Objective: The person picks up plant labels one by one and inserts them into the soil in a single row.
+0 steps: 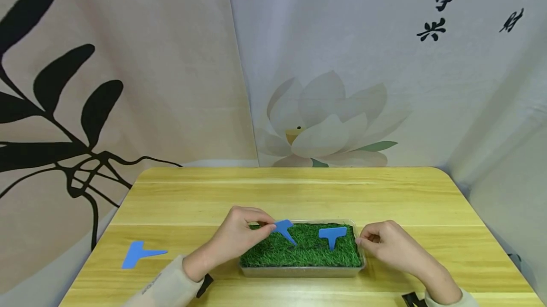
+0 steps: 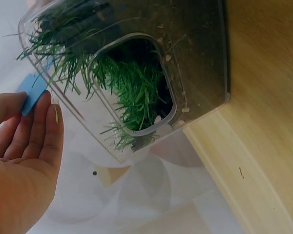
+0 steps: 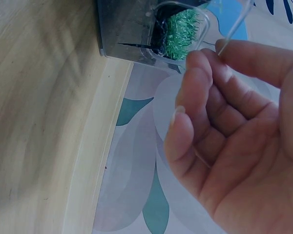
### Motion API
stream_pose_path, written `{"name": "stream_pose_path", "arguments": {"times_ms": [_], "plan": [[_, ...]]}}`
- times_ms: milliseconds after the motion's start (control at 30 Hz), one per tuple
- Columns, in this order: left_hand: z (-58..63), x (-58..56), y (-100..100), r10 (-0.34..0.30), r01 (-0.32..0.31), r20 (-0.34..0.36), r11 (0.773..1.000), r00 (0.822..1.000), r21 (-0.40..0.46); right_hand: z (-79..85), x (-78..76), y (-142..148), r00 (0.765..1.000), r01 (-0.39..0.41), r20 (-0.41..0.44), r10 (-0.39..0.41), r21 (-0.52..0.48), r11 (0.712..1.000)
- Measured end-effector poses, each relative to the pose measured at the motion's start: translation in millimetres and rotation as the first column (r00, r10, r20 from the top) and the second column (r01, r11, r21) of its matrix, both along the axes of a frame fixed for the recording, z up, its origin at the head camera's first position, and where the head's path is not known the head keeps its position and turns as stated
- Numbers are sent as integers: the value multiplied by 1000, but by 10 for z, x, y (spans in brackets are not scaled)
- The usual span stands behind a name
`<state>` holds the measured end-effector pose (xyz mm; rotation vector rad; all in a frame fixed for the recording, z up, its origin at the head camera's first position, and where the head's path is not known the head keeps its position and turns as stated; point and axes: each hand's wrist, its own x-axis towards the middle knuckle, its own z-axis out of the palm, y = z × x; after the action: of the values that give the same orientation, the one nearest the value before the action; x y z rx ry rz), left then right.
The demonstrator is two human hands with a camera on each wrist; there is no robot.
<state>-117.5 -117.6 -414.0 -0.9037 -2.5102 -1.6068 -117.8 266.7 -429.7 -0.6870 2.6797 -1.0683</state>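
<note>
My left hand [image 1: 244, 233] pinches the head of a blue T-shaped plant label [image 1: 283, 225] between thumb and fingers. The label slants over the left half of green grass [image 1: 299, 255], its thin stem pointing down to the right. In the left wrist view, this blue label [image 2: 35, 92] is beside the grass blades. A clear plastic box [image 1: 304, 273] holds the grass. At the box's right end, my right hand [image 1: 391, 245] pinches the rim; the right wrist view has thumb and forefinger at that rim [image 3: 238, 24]. Another blue label [image 1: 332, 233] stands upright in the grass's right half.
A third blue T-shaped label [image 1: 136, 254] lies flat on the wooden table [image 1: 205, 190], left of the left forearm. Behind the table hangs a printed curtain [image 1: 179, 69] with leaves, a lotus and dark characters.
</note>
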Motion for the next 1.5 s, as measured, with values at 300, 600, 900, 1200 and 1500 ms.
{"name": "stream_pose_path", "arguments": {"times_ms": [300, 600, 900, 1200, 1500], "plan": [[-24, 5, 51, -10, 10, 47, 1000, 999, -16, -19, -2, 20, 1000, -6, 8, 6, -7, 1000], [-49, 1, 88, -32, 34, 33, 998, 999, -53, -15, -3, 12, 1000, -5, -13, 5, 0, 1000], [-79, -4, 111, -61, 61, 12, 994, 998, -86, -10, 4, -2, 1000, -5, -12, 5, -4, 1000], [-39, 1, 119, -96, 90, -44, 988, 994, -126, -10, 0, 7, 1000, -6, -10, 6, 2, 1000], [-27, -31, 126, -161, 131, -147, 973, 976, -192, -8, 0, 4, 1000, 2, -12, -2, 9, 1000]]}}
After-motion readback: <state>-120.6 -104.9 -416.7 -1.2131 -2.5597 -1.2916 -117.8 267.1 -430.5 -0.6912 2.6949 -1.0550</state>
